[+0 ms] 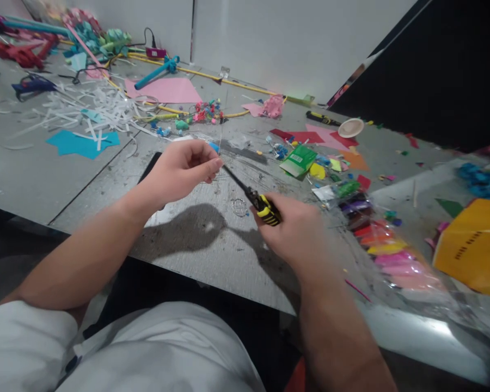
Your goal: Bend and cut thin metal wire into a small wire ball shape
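Right hand (296, 228): closed round the black-and-yellow handle of long-nosed pliers (265, 210), held above the table (200, 239), nose directed toward the left hand (183, 169). Left hand: thumb and forefinger pressed together at the pliers' tip; what they pinch, if anything, is too small to tell. A round wire piece (239, 207) lies on the table beside the right hand. Beyond the pliers lies a green packet (300, 160); white paper strips (102, 109) are heaped farther left
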The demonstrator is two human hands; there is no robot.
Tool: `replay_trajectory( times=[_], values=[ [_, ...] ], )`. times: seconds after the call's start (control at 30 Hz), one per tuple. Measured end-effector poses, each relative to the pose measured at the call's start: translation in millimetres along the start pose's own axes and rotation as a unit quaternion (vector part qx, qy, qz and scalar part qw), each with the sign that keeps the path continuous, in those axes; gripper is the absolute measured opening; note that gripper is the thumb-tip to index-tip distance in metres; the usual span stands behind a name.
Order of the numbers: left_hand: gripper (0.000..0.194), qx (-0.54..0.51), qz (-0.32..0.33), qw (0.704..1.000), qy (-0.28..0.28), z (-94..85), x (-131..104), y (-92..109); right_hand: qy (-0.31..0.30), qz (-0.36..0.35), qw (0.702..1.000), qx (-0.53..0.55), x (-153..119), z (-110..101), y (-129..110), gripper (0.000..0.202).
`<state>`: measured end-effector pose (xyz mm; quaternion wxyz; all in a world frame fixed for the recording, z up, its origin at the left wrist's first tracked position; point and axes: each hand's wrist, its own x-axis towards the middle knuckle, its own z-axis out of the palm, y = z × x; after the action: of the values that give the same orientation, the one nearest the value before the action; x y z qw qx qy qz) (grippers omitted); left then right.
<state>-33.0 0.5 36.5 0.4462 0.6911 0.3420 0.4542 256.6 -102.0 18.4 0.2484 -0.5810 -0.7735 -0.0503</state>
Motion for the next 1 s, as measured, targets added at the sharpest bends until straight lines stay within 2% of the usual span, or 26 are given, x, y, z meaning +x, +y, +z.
replay_trajectory(
  times=[0.1, 0.3, 0.63, 0.83, 1.0],
  values=[
    [0.034, -0.018, -0.015, 1.000, 0.017, 0.1, 1, 5, 0.030, 0.019, 0.999, -0.005, 0, 4, 6, 0.029],
    [0.029, -0.008, -0.045, 0.999, 0.015, -0.4, -1, 8, -0.016, 0.000, 1.000, 0.015, 4, 3, 14, 0.043],
    [0.035, 0.052, -0.019, 0.998, -0.001, 1.3, -3, 10, -0.053, 0.005, 0.999, 0.010, 4, -12, 3, 0.040],
    [0.039, 0.081, -0.008, 0.996, -0.039, -4.6, 0, 9, -0.059, 0.009, 0.998, 0.011, 5, -15, 5, 0.044],
    [0.025, 0.094, -0.025, 0.992, -0.086, -10.6, 3, 9, -0.063, 0.009, 0.998, -0.007, 6, -18, 11, 0.047]
  ],
)
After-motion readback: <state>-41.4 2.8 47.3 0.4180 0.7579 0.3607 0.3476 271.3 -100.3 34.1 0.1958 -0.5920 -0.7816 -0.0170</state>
